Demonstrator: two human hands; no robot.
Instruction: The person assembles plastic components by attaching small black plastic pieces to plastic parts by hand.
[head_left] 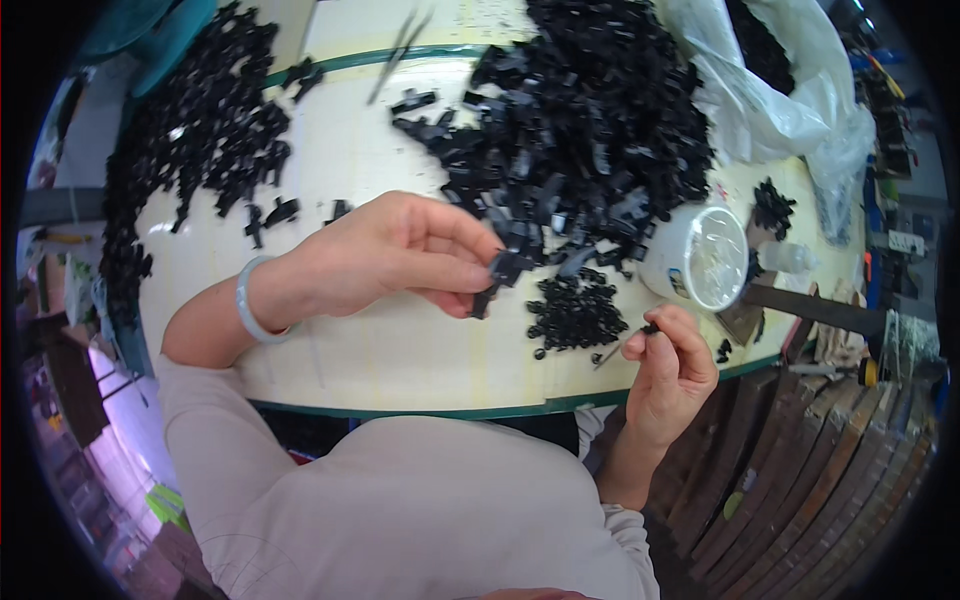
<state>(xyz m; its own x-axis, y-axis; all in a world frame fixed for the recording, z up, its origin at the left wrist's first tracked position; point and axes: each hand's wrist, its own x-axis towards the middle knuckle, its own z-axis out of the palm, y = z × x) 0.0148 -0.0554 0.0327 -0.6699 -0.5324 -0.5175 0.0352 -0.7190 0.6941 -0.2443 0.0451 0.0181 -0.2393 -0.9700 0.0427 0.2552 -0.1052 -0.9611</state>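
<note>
My left hand (405, 255), with a pale bangle on its wrist, pinches a black plastic part (507, 268) between thumb and fingers over the table. Lower right, my right hand (672, 375) is closed in a pinch on a small black piece (650, 328) at its fingertips. A thin pin-like thing by those fingertips is too small to name. Between the hands lies a small heap of tiny black pieces (575, 312). Just beyond the left hand rises a large pile of black plastic parts (600, 120).
At the left spreads another heap of black parts (215, 130). A white tub (692, 258) with clear film inside stands right of the small heap, near a translucent bottle (788, 257). A clear plastic bag (770, 120) lies far right. Tweezers (398, 55) rest at the back.
</note>
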